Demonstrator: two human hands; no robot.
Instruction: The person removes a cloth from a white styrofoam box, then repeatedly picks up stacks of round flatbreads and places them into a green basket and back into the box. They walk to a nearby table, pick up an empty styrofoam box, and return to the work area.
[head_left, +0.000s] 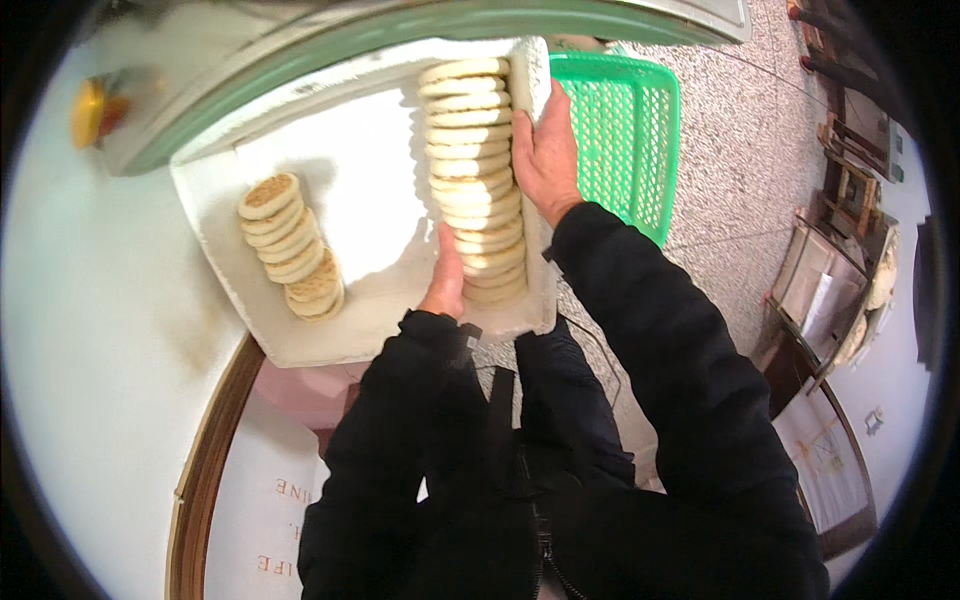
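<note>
A white foam box (360, 341) lies before me. Along its right wall runs a long row of round, pale flatbreads (472, 165), standing on edge and pressed face to face. A shorter leaning stack of flatbreads (281, 225) with browned faces sits at the left side of the box. My left hand (448, 277) is inside the box, held edge-on against the near left side of the long row; its other fingers are hidden. My right hand (549, 161) straddles the right wall of the box, thumb on the inner side by the breads and fingers outside.
A green plastic basket (656, 142) is right of the box. Beyond the box curves a green-edged machine or counter (420, 22). A yellow knob (88, 112) sits at far left. Speckled floor (739, 150) and a rack (821, 292) lie to the right; something pink (307, 394) is below.
</note>
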